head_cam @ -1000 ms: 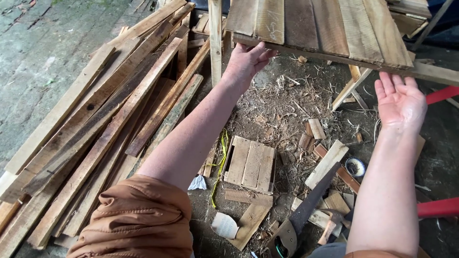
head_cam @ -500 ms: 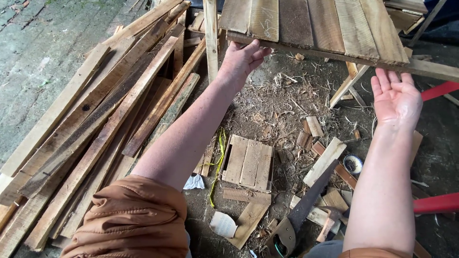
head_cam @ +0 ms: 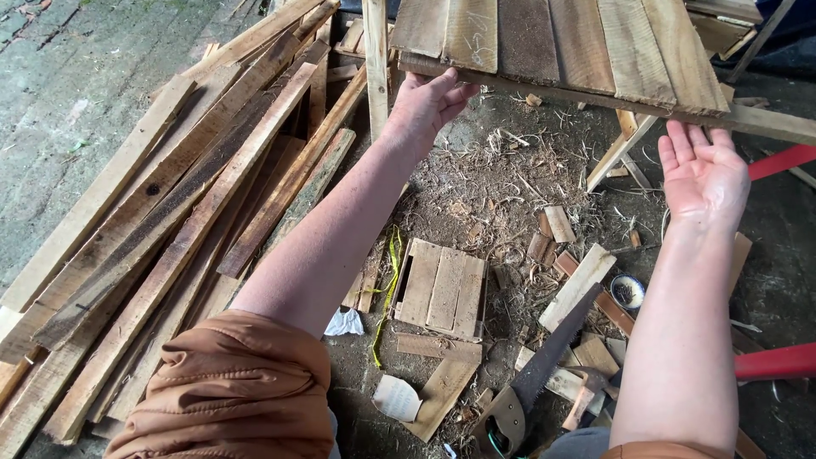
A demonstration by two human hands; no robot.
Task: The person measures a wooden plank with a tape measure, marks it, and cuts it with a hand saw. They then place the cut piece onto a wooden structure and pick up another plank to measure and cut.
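Left hand risen, gripping plank panel

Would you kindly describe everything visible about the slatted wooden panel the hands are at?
The slatted wooden panel is made of weathered brownish planks laid side by side on a cross batten along its near edge. It sits raised above the littered ground. The left hand grips its near-left edge; the right hand is open, palm up, just below it.

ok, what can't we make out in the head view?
- Wooden panel: far end cut off by the top edge.
- Left hand: fingertips hidden under the panel's edge.
- Handsaw: handle partly hidden among scraps at the bottom.
- Right hand: open palm up, contact with the panel unclear.
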